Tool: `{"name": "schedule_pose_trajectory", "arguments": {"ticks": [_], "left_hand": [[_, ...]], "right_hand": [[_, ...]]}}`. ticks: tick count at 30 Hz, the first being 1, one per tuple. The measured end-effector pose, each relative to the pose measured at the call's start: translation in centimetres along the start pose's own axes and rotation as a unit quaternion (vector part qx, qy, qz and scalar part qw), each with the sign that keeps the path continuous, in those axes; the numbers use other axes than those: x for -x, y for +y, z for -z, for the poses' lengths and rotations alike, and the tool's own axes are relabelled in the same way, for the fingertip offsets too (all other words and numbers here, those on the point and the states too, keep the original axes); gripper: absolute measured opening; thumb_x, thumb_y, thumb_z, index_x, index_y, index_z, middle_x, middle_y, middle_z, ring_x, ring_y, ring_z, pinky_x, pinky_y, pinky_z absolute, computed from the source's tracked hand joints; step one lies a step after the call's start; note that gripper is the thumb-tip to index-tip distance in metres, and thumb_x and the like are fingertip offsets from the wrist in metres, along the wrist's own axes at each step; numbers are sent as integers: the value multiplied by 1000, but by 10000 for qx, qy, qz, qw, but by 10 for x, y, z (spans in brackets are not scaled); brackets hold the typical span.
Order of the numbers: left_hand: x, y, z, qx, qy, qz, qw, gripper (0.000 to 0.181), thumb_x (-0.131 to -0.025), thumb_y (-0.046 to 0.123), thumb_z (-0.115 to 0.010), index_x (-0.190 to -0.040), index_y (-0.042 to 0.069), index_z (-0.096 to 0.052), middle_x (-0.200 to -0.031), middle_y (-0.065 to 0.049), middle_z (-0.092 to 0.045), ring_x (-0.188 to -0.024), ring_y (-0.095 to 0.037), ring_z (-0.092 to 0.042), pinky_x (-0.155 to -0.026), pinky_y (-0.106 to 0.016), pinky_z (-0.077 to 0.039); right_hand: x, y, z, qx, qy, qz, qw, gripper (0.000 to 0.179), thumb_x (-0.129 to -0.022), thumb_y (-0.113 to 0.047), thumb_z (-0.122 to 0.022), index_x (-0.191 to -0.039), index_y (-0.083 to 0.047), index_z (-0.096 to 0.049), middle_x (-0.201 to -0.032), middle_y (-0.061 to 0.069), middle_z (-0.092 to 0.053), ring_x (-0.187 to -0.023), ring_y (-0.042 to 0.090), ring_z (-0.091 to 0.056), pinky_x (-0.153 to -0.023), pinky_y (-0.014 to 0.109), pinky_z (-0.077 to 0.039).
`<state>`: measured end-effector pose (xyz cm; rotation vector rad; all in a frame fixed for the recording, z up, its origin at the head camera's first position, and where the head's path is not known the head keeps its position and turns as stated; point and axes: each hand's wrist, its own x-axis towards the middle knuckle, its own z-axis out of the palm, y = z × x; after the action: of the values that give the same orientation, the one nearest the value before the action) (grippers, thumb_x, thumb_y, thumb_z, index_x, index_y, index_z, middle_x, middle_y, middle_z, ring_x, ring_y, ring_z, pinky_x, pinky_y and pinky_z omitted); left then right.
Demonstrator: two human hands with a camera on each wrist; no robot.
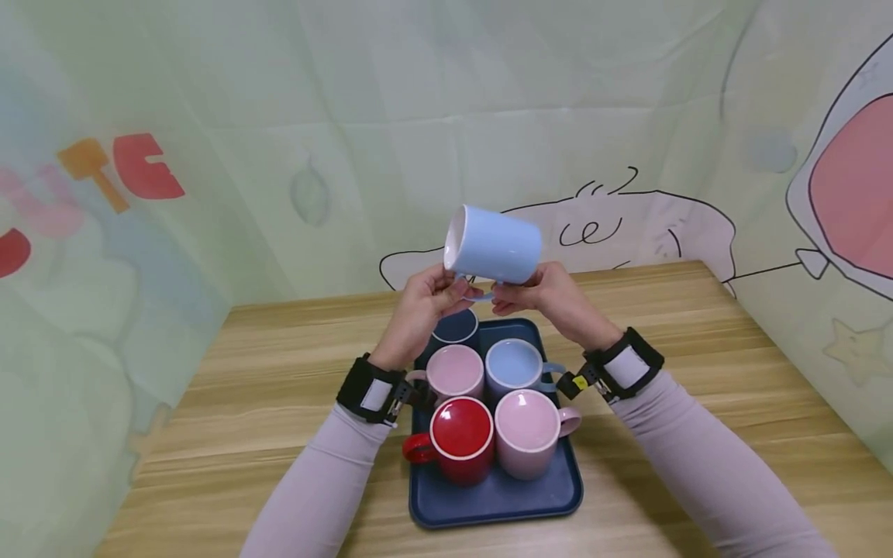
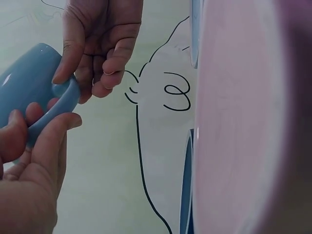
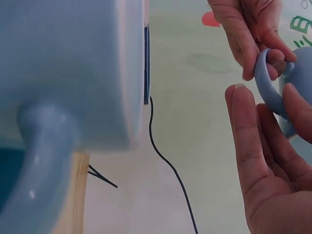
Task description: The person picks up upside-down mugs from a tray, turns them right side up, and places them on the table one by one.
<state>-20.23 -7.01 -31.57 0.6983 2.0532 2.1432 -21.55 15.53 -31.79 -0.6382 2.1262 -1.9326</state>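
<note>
A light blue mug (image 1: pixel 498 244) is held up above the back of the tray, tipped on its side with its mouth to the left and its handle underneath. My left hand (image 1: pixel 427 306) grips that handle near the rim; in the right wrist view a finger of the left hand (image 3: pixel 251 31) passes through the loop. With thumb and fingers, my right hand (image 1: pixel 554 301) pinches the handle's other end by the mug's base. The left wrist view shows the right hand (image 2: pixel 102 48) with its thumb on the handle (image 2: pixel 61 105).
Below, a dark blue tray (image 1: pixel 498 505) on the wooden table (image 1: pixel 279 403) carries a dark blue mug (image 1: pixel 455 327), a pink mug (image 1: pixel 455 372), another light blue mug (image 1: pixel 514 364), a red mug (image 1: pixel 462 438) and a second pink mug (image 1: pixel 526 430). Behind hangs a printed cloth (image 1: pixel 418 116).
</note>
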Motion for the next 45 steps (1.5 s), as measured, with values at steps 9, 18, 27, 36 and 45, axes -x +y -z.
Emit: {"name": "schedule_pose_trajectory", "arguments": {"ticks": [9,18,27,36,45], "left_hand": [[2,4,3,-201,158,-88,9996,33,-99,8,-51,-132,5,-52,-116,-24,-60,-104,-31,-63,-93,-42,-52],[5,7,10,-325,285,-114,9990,36,-99,11,-53,-134,8,-51,-118,-21,-61,-105,-30,-63,-96,-48,-49],[7,7,19,-428,414,-205,9980,33,-98,9,-53,-131,5,-53,-113,-22,-62,-101,-30,-65,-93,-43,-51],[12,8,27,-426,540,-201,9974,30,-99,8,-52,-127,0,-53,-106,-21,-62,-99,-30,-65,-91,-38,-53],[19,13,39,-413,655,-317,9965,34,-99,12,-54,-131,2,-51,-111,-18,-61,-100,-26,-63,-95,-46,-50]], "right_hand": [[-2,1,6,321,-120,253,9991,30,-92,-11,-65,-117,6,-60,-103,25,-66,-90,35,-68,-84,42,-57],[-3,0,12,632,15,306,9975,28,-92,-21,-66,-110,1,-66,-102,23,-68,-89,32,-68,-82,43,-58],[1,-2,23,1504,-8,283,9882,31,-92,-24,-66,-114,-2,-65,-104,21,-69,-87,26,-69,-80,46,-58],[4,-4,34,2050,-175,250,9783,29,-91,-24,-67,-114,-6,-66,-106,14,-70,-86,23,-69,-80,45,-58],[8,-5,44,2559,-712,492,9628,31,-90,-24,-68,-117,-9,-65,-110,11,-69,-96,22,-65,-85,45,-56]]}}
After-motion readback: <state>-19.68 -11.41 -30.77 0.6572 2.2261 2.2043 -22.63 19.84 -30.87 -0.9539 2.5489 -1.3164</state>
